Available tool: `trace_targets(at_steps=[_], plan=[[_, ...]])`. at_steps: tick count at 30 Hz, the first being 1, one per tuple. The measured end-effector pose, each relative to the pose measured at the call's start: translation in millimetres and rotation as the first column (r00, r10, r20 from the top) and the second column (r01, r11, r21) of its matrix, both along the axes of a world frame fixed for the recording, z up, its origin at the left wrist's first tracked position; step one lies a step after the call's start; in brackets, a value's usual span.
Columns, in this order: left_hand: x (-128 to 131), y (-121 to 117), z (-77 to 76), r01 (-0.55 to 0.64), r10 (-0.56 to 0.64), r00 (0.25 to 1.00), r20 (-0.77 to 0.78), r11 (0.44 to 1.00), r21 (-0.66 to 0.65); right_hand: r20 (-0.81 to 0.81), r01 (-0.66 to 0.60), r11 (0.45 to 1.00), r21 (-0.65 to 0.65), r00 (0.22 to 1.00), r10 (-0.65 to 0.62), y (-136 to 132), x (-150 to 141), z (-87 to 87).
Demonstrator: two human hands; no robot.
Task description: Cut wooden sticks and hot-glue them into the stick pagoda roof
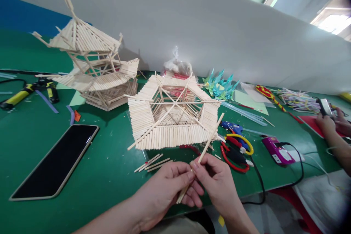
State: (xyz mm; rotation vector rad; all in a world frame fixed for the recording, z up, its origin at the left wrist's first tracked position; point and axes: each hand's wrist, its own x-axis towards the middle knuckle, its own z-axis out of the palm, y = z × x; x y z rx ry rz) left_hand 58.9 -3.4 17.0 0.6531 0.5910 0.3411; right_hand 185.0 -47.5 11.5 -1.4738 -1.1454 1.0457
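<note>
Close to the table's front edge, my left hand (171, 184) and my right hand (216, 179) meet around a thin wooden stick (210, 138). The right thumb and fingers pinch its middle, while the left fingers close around the lower part. The stick slants up to the right, and its upper end overlaps the model behind it in view. Just beyond my hands stands a six-sided model (175, 137) built of wooden sticks, with long sticks crossing over its open centre. Several loose short sticks (153, 162) lie left of my hands.
A taller stick pagoda (100, 80) stands back left, near a phone (56, 161) and a yellow-black tool (20, 95). Right are red-and-yellow-handled pliers (237, 153), a blue glue gun (231, 128), and a magenta device (278, 150) with cables. Another person's hands (329, 122) are far right.
</note>
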Motion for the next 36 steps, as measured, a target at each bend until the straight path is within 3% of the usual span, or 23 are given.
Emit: trace_targets(at_steps=[19,27,32,36], plan=[[1.7,2.6,-7.5,-0.013,0.014,1.0,0.018,0.998,-0.057,0.027,-0.022,1.0,-0.009,0.999,0.023,5.0,3.2,-5.3],[0.1,-1.5,-9.4,-0.086,0.094,0.993,-0.066,0.99,0.115,0.057,-0.001,0.997,0.077,0.998,-0.003,2.0,9.3,-1.9],[0.9,-4.6,-9.2,-0.034,0.119,0.974,-0.195,0.919,0.392,0.084,-0.011,0.996,0.088,0.996,0.004,2.0,8.9,-5.8],[0.3,-6.9,-14.5,0.001,0.119,0.965,-0.234,0.889,0.457,0.108,-0.04,0.994,0.1,0.994,0.029,-1.6,3.3,-8.4]])
